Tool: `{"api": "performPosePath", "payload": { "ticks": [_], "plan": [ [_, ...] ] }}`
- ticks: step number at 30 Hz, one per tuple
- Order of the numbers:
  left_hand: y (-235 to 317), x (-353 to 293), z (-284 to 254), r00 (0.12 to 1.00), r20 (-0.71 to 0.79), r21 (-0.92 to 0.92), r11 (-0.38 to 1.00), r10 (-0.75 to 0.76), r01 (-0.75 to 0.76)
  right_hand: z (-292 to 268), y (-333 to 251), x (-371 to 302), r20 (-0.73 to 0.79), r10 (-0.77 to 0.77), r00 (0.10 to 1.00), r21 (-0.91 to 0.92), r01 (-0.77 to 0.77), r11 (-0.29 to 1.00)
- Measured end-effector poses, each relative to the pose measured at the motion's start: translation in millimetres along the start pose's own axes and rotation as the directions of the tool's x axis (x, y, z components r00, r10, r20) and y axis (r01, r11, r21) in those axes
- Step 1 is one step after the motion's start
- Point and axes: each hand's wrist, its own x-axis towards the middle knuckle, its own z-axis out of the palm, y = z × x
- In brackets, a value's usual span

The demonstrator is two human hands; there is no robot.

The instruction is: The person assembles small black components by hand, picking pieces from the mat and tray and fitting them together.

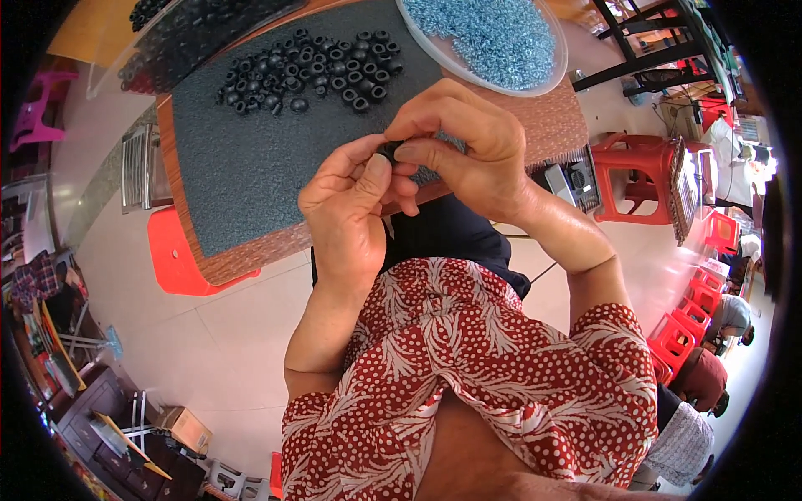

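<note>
Over the near edge of the table, my left hand point(349, 200) and my right hand point(472, 138) meet, fingertips together. Between them they pinch a small black ring-like cap point(389, 150), mostly covered by the thumbs and fingers. Several more hollow black caps point(359, 75) lie loose on the dark grey mat point(242, 179) beyond my hands; some stand with the opening up, others lie tipped. At the far right of the table, a round see-through tub point(558, 63) holds a heap of small bluish transparent rings point(493, 37).
A see-through bin point(180, 54) full of black pieces stands at the table's far left. Red plastic stools stand by the left corner point(171, 255) and to the right point(635, 175). Farther right, other people point(702, 376) sit near more red stools.
</note>
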Motion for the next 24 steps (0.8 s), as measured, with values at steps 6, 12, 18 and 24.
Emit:
{"api": "performPosePath", "payload": {
  "ticks": [6,12,18,24],
  "plan": [
    [2.8,0.8,1.6,0.999,0.015,0.034,0.999,-0.031,0.031,-0.2,5.6,-1.7,-0.035,-0.155,0.987,-0.129,0.149,0.980],
    [2.3,3.5,0.5,0.999,0.040,0.064,0.998,-0.013,0.010,0.6,8.0,-0.6,-0.021,-0.243,0.970,-0.169,0.236,0.957],
    [4.3,5.0,-2.8,0.997,0.027,0.089,0.994,-0.067,0.065,0.0,10.9,-4.7,0.014,-0.267,0.964,-0.150,0.266,0.952],
    [1.9,4.8,-6.8,0.997,-0.010,-0.024,0.997,-0.073,0.073,-4.7,9.1,-0.9,0.062,-0.301,0.952,-0.203,0.307,0.930]
  ]
}}
